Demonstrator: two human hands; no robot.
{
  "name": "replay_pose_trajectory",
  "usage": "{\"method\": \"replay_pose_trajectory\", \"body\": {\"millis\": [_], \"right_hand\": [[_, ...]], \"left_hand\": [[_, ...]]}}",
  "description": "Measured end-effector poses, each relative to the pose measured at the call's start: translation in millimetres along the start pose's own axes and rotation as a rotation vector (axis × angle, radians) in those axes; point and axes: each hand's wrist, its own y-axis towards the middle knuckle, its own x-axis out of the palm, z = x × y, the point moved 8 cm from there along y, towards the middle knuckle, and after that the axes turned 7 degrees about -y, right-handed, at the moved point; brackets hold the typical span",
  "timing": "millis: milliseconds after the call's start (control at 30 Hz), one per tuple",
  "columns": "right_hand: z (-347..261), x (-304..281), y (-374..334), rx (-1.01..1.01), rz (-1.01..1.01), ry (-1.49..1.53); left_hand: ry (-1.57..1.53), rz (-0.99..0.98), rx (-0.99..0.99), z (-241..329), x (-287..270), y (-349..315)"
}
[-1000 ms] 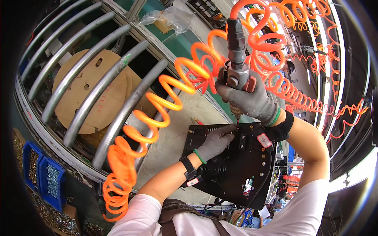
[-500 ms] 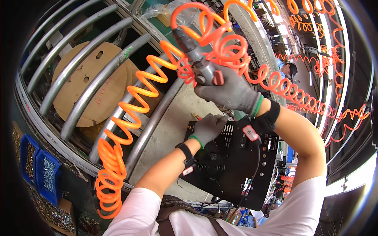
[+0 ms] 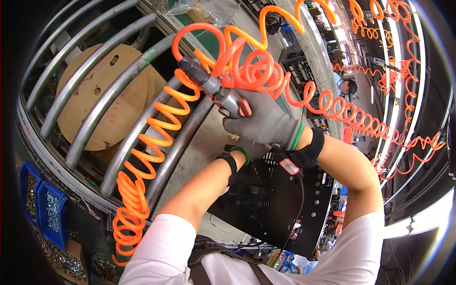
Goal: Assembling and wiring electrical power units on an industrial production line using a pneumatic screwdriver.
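Observation:
My right hand (image 3: 266,117), in a grey glove with a green cuff, is wrapped round a dark pistol-shaped air tool (image 3: 205,81) with a red trigger. The tool's rear end points up and left; its working tip is hidden behind my hand. Just beneath, my left hand (image 3: 256,149), also gloved, lies over the far edge of a black equipment panel (image 3: 270,221). My right hand covers its fingers, so their grip does not show. A red coiled hose (image 3: 259,71) loops behind the tool.
An orange coiled hose (image 3: 156,121) runs along the left, in front of metal rollers (image 3: 111,95) and a brown cardboard reel (image 3: 76,114). Blue bins (image 3: 52,213) with small metal parts stand at lower left. Another person (image 3: 346,85) is farther off at right.
My right hand has brought the air tool left and downward, so it now overlaps my left hand. The red hose loops have shifted left with it.

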Motion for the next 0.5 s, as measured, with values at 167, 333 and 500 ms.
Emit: {"method": "replay_pose_trajectory", "body": {"millis": [167,333,500], "right_hand": [[4.7,1.8,-6.7,0.030,-0.028,-0.002],[-0.7,-6.1,-13.3,-0.028,0.021,0.096],[-8.6,-22.3,-31.3,-0.073,0.114,0.109]], "left_hand": [[-0.122,-0.011,-0.077,-7.8,7.3,-0.9],[0.158,0.220,0.142,-3.8,1.8,-9.3],[-0.179,0.482,-0.059,-42.1,-8.7,-40.6]]}}
